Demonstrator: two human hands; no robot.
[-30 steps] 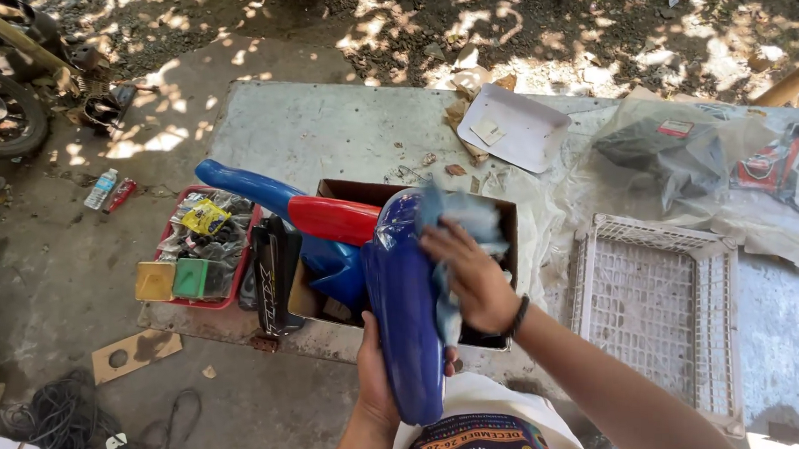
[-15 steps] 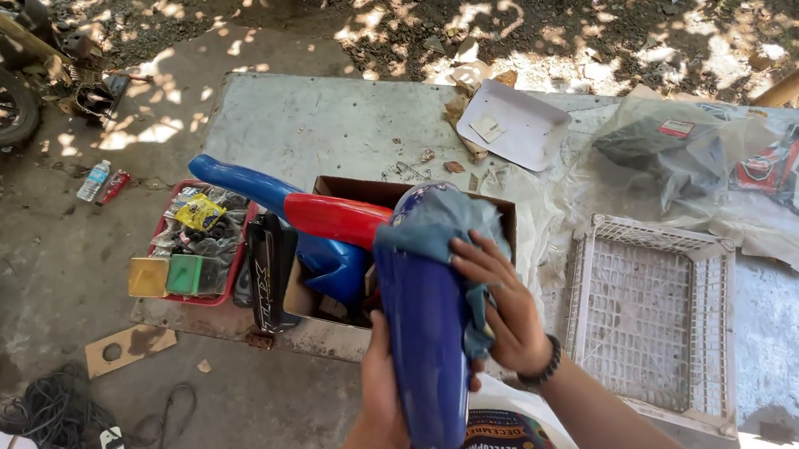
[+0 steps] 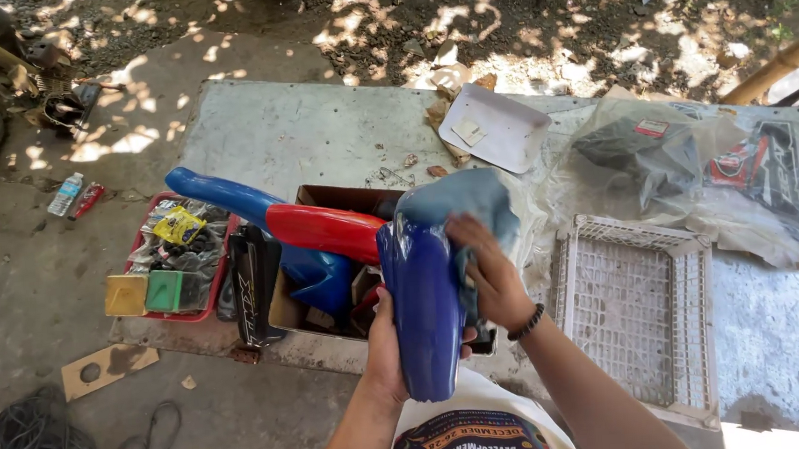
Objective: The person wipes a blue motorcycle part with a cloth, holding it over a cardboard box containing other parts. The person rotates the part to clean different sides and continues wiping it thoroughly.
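At 9 o'clock on the ground, a plastic bottle (image 3: 65,193) lies near a red tray (image 3: 201,313) of small parts with a yellow packet (image 3: 177,225) on top, yellow and green boxes at its near edge. Just right of it, 8 o'clock of centre, a black panel (image 3: 252,286) leans upright against a cardboard box (image 3: 323,200) on the concrete bench (image 3: 299,128); a blue-and-red fairing (image 3: 268,215) juts out of the box toward 10 o'clock. Dead centre, left hand (image 3: 385,347) is clamped around the lower part of a blue fender (image 3: 425,316), held upright over the box's near edge. Right hand (image 3: 487,275) is closed on a grey-blue cloth (image 3: 473,205), pressed against the fender's upper right side. At 12 o'clock a white sheet (image 3: 496,133) lies flat. At 3 o'clock a white plastic basket (image 3: 635,311) sits on the bench, with bagged black and red parts (image 3: 695,166) at 2 o'clock, just beyond it.
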